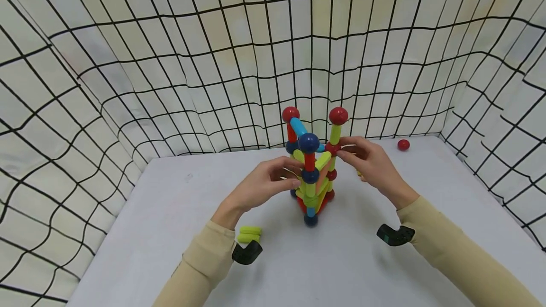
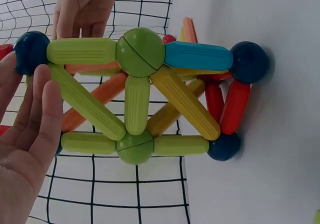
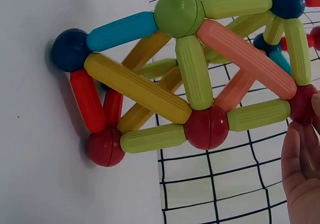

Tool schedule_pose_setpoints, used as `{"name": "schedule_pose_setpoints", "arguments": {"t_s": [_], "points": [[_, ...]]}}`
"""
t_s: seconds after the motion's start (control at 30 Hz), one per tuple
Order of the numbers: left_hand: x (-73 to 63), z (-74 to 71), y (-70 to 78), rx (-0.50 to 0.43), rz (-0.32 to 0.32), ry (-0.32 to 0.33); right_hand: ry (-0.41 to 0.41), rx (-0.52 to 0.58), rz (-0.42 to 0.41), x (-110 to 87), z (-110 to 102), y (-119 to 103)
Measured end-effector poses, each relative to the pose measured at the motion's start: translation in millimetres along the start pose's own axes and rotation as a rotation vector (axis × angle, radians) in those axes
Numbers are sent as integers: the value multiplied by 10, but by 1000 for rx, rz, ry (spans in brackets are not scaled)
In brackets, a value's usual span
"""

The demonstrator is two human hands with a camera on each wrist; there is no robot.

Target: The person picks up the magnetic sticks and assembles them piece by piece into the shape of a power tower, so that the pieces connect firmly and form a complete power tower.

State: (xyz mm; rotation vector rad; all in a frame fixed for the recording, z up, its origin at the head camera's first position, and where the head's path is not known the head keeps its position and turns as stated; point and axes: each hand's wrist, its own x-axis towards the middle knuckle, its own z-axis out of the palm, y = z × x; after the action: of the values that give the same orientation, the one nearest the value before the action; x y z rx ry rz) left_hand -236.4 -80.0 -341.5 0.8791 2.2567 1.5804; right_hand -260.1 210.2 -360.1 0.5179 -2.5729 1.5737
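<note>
A tower of magnetic rods and balls [image 1: 323, 160] stands upright on the white table, between my two hands. My left hand [image 1: 270, 174] pinches a dark blue ball [image 2: 31, 53] on the tower's near side, thumb and fingertips on either side of it. On the far right corner my right hand [image 1: 362, 155] holds a red ball [image 3: 303, 104] between thumb and fingers. Above that grip a yellow-green rod [image 1: 335, 134] rises to another red ball [image 1: 338, 115]. A light blue rod [image 1: 298, 127] joins the top left red ball [image 1: 290, 114] to the top blue ball [image 1: 309, 142].
Two yellow-green rods [image 1: 249, 234] lie side by side near my left wrist. A loose red ball [image 1: 403, 144] sits at the table's back right. Black netting [image 1: 273, 41] over white cloth walls the table at the back and sides.
</note>
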Motion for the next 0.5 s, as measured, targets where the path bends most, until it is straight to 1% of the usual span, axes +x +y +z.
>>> {"name": "schedule_pose_setpoints", "arguments": {"t_s": [0.13,0.23,0.37,0.43,0.5], "points": [[14,1,16,21,26,-39,3,32,18,111,30,-3],[9,-38,3,27,21,-23,2,49,35,152,51,-12],[-30,-157,-58,69,-26,8,15,29,41,117,60,-34],[-59,-225,-122,112,-58,24,45,11,48,55,74,-50],[-86,-282,-197,142,-101,53,82,0,56,-34,96,-62]]}}
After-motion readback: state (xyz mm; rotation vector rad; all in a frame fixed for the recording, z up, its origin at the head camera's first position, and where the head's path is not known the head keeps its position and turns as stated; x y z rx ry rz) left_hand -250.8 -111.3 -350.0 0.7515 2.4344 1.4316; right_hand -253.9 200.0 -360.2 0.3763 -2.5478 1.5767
